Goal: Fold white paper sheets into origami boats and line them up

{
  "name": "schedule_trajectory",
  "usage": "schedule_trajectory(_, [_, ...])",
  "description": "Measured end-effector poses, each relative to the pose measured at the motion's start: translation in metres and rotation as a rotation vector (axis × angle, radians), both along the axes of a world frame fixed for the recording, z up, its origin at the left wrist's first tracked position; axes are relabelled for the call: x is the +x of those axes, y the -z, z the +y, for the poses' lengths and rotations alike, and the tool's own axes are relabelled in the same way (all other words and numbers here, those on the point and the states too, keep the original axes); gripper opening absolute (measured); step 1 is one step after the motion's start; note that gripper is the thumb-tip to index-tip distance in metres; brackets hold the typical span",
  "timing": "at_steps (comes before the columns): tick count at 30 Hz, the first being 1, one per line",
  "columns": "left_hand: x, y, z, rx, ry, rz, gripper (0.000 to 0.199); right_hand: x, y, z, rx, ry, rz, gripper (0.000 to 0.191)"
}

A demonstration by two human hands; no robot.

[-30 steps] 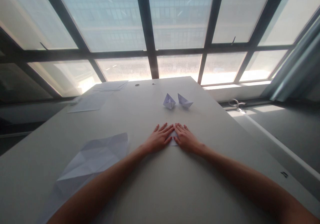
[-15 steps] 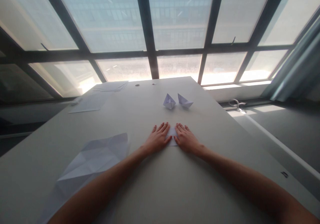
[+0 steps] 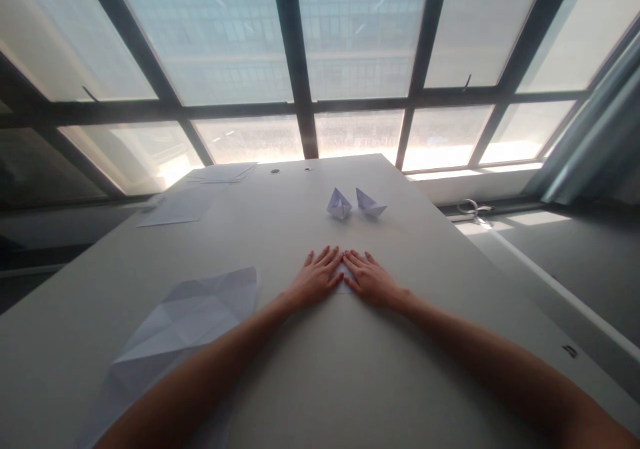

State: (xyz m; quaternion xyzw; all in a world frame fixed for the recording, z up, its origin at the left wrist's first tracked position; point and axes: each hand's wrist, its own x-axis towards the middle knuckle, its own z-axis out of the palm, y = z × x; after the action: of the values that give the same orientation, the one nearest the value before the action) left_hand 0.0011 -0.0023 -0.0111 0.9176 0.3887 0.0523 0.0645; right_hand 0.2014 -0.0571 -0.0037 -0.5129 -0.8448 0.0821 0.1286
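Note:
A small folded piece of white paper [image 3: 343,287] lies flat on the white table, mostly covered by both hands. My left hand [image 3: 316,277] rests palm down on its left part, fingers stretched out and thumb toward the middle. From the other side my right hand [image 3: 369,278] presses down on it, also flat with fingers extended. The fingertips of the two hands nearly meet over the paper. Beyond them stand two folded paper boats, one on the left [image 3: 339,204] and one on the right [image 3: 370,203].
A large creased sheet of paper [image 3: 185,322] lies on the left, partly under my left forearm. Flat paper sheets [image 3: 175,205] lie at the table's far left. Windows rise behind the table [image 3: 320,369]. A white cable [image 3: 470,207] sits beyond its right edge.
My right hand has slid slightly left, closing the gap to my left hand and covering more of the folded paper. My left hand stays about where it was.

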Motion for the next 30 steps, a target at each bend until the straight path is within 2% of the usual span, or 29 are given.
schedule_trajectory(7, [-0.0028,0.0013,0.0013,0.002,0.009,-0.009,0.060,-0.0041,0.0057,0.0009,0.014,0.084,-0.012,0.065])
schedule_trajectory(14, [-0.0022,-0.0004,-0.0003,0.017,0.003,-0.008,0.058,-0.0061,0.0059,-0.0036,0.018,0.274,-0.040,0.070])
schedule_trajectory(17, [-0.0019,-0.0005,-0.0004,0.017,-0.008,-0.007,0.058,-0.0073,0.0059,-0.0049,0.019,0.315,-0.042,0.071])
schedule_trajectory(24, [-0.0023,-0.0005,0.0002,0.016,-0.001,0.014,0.060,-0.0057,0.0094,-0.0024,0.027,0.295,-0.038,0.070])
schedule_trajectory(30, [-0.0010,-0.0046,-0.0015,0.003,0.005,0.024,0.055,-0.0029,0.0095,0.0014,0.037,0.145,-0.020,0.062])
